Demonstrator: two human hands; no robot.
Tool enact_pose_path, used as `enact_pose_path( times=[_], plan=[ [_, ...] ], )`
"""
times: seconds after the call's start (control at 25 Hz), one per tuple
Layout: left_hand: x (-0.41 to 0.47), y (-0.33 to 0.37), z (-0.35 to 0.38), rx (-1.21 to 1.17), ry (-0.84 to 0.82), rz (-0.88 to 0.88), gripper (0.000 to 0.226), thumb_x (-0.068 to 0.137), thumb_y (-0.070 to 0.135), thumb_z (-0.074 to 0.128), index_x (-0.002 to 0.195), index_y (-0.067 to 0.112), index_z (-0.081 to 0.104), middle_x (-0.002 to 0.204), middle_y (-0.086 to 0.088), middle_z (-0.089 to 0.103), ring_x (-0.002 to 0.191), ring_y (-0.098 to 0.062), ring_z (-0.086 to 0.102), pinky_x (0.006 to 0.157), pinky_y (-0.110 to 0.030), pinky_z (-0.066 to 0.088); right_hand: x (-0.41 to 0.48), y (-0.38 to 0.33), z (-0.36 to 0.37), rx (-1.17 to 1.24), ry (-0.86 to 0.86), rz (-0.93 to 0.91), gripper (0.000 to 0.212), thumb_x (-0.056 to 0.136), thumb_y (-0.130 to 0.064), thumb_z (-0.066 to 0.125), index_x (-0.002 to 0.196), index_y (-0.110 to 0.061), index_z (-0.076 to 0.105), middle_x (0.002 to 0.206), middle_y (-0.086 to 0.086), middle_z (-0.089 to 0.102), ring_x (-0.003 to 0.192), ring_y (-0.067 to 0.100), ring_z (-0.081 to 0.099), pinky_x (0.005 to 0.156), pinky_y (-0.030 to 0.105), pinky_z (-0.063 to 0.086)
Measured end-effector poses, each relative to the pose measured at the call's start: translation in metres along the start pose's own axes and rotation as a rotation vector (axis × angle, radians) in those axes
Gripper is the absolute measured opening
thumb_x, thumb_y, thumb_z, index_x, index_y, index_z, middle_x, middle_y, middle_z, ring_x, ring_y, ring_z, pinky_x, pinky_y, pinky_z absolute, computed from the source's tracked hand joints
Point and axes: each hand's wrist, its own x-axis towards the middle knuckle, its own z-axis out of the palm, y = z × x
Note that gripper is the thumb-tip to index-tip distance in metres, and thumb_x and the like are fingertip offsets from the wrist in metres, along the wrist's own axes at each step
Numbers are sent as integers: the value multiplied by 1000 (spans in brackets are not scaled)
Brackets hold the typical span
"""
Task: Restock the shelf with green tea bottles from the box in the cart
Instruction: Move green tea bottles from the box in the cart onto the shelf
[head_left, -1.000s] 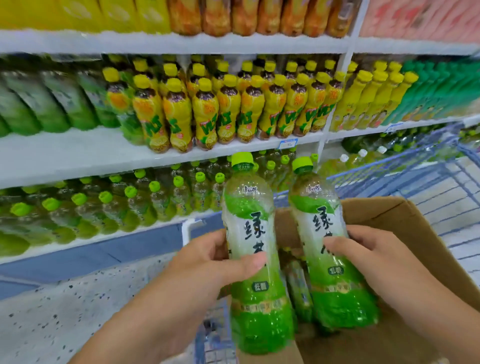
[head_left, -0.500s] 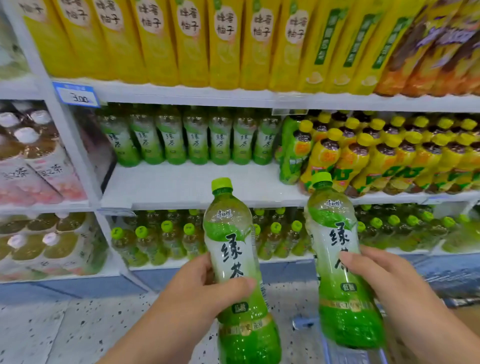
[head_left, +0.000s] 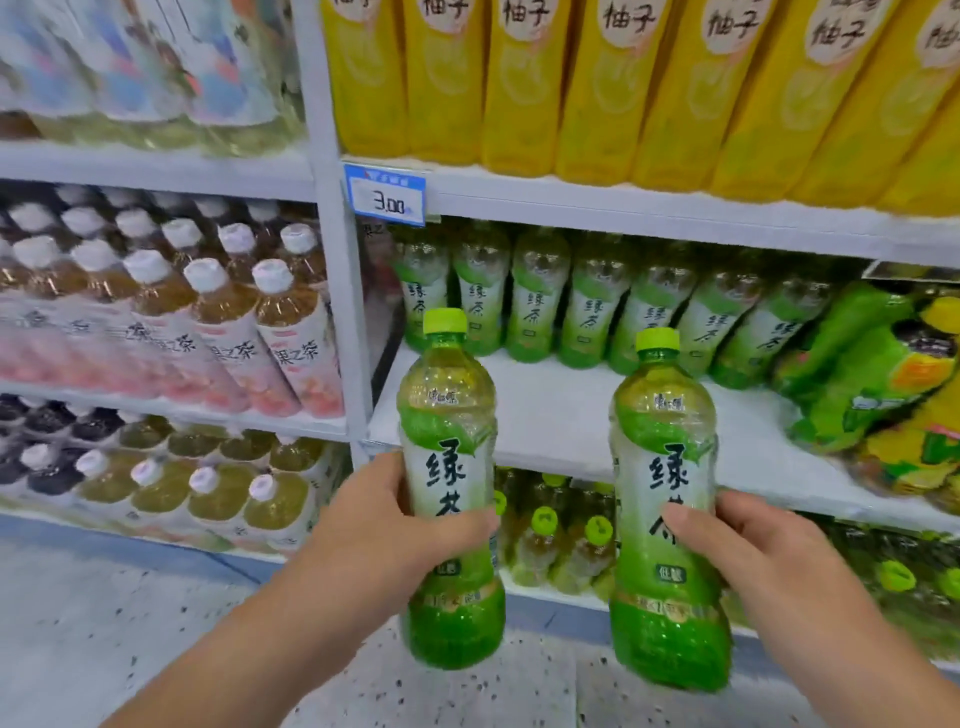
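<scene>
L hand & R hand each grip a green tea bottle upright before shelf, row of bottles at back

- Two clear glossy plastic green tea bottles, left and right: smooth lime-green plastic caps, shiny film labels.
- White painted shelf board: smooth and matt, looks like metal.
- Pale speckled floor: polished, stone-like.
- Blue-edged price tag: glossy, paper-like card.
</scene>
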Motion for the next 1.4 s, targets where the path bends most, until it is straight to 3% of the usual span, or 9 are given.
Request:
enact_pose_path(
  times=[0.28,0.4,0.56,0.76,0.96,1.12,1.24,1.32,1.4],
  plan=[
    [78,21,-40,207,207,197,42,67,20,90,99,25,65,81,13,76,68,-1,72,57,-19,56,83,-22,46,-81,-74,-148,9,84,-31,73,91,-26,75,84,-17,77,75,2,72,76,31,56],
    [115,23,-45,208,259,302,44,67,16,89,102,26,63,86,9,77,74,-5,73,67,-29,61,117,-28,63,-70,-100,-227,9,87,-29,71,95,-29,73,87,-22,76,77,-5,71,68,16,53],
    [155,13,-42,206,289,418,48,73,18,86,108,31,55,94,12,72,83,0,69,74,-26,58,155,-28,86,-16,-133,-297,15,90,-23,69,104,-27,72,94,-21,76,85,-6,71,68,11,53],
    [189,2,-40,153,256,545,58,78,13,83,125,24,51,109,10,67,95,3,65,79,-17,54,185,-19,106,39,-134,-382,25,91,-15,68,111,-29,65,100,-27,73,90,-7,69,68,5,51],
    [208,-8,-37,96,218,615,63,81,9,80,133,23,47,115,12,64,103,9,61,79,-5,48,194,-2,119,69,-136,-447,37,89,-9,68,118,-31,57,112,-22,70,104,-5,66,85,10,52],
    [214,-18,-33,93,212,634,63,81,12,79,132,28,45,116,14,63,104,7,61,87,-11,51,190,8,125,47,-141,-503,45,86,-20,68,126,-33,53,121,-24,66,114,-6,61,93,12,50],
    [216,-33,-31,167,233,574,61,75,18,84,126,28,51,116,11,64,105,1,62,91,-23,53,188,17,126,-41,-67,-486,54,78,-41,69,129,-36,54,127,-22,63,122,-2,57,104,27,46],
    [214,-43,-24,237,330,545,66,71,25,87,129,27,55,117,7,61,107,-6,60,92,-27,52,184,25,130,-128,22,-445,54,76,-47,72,127,-37,57,125,-20,64,120,-1,57,105,32,46],
    [212,-46,-13,278,450,526,71,72,28,86,135,26,54,117,5,57,110,-10,56,94,-27,49,182,32,138,-144,88,-424,53,75,-40,79,124,-35,59,117,-19,68,110,-4,62,98,27,51]
  ],
)
